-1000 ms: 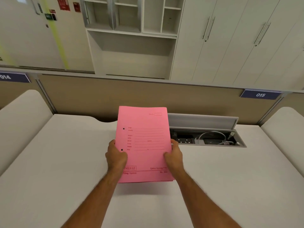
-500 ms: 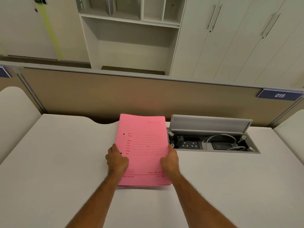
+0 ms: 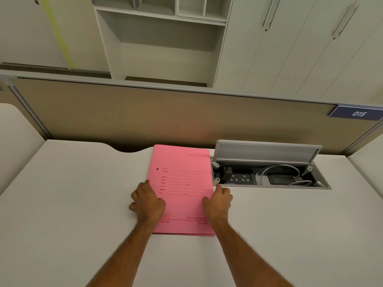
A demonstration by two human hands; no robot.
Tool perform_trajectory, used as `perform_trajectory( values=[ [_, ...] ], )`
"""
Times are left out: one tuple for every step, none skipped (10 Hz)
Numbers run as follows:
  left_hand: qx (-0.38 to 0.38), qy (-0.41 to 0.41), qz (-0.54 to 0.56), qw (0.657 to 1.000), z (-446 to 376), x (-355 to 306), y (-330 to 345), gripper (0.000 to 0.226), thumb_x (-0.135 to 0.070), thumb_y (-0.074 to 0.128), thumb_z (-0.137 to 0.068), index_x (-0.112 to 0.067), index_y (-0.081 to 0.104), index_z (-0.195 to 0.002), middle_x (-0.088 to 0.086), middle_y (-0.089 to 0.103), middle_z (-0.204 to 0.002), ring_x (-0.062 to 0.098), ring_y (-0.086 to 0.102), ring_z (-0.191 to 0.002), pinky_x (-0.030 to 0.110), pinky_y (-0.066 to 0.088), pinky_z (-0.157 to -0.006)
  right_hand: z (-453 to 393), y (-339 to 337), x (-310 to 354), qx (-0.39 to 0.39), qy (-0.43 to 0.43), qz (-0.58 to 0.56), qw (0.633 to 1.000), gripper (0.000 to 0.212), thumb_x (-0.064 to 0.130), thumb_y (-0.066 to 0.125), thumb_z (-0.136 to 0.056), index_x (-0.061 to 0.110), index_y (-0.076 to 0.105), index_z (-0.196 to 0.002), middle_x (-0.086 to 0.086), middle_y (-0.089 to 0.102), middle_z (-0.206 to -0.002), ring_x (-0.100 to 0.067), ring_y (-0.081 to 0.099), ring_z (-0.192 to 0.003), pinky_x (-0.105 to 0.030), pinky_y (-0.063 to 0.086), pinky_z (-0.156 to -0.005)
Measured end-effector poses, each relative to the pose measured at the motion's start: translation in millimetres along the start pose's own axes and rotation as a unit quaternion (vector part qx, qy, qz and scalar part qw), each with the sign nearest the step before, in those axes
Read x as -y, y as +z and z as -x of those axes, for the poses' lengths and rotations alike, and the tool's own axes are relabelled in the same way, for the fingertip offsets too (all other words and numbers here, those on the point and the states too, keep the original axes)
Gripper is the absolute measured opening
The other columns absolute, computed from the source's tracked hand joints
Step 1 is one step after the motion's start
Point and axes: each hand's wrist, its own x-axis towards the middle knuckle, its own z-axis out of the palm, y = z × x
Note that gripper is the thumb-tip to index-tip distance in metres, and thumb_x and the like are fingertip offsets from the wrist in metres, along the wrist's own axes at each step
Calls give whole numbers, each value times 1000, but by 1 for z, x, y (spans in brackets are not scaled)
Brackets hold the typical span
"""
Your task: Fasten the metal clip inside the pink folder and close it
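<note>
Seen from the head camera, the closed pink folder (image 3: pixel 182 183) lies flat on the white table (image 3: pixel 72 204), just left of an open cable hatch (image 3: pixel 269 179), the left hand (image 3: pixel 148 200) gripping its left edge and the right hand (image 3: pixel 218 200) its right edge, thumbs on the cover.

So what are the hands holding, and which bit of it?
The pink folder, lying shut on the desk. The left hand holds its left edge and the right hand its right edge, both along the lower half.
</note>
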Motion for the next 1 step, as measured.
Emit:
perform_trajectory(
  values=[
    [-24,51,-56,997,9,-8,-4,62,-23,61,-92,-20,34,-148,9,34,-157,32,29,-143,59,31,-113,4,-9,2,-46,-40,19,998,57,22,63,-92,14,42,-144,-8,40,-145,-27,36,-131,-45,35,-109]
  ],
)
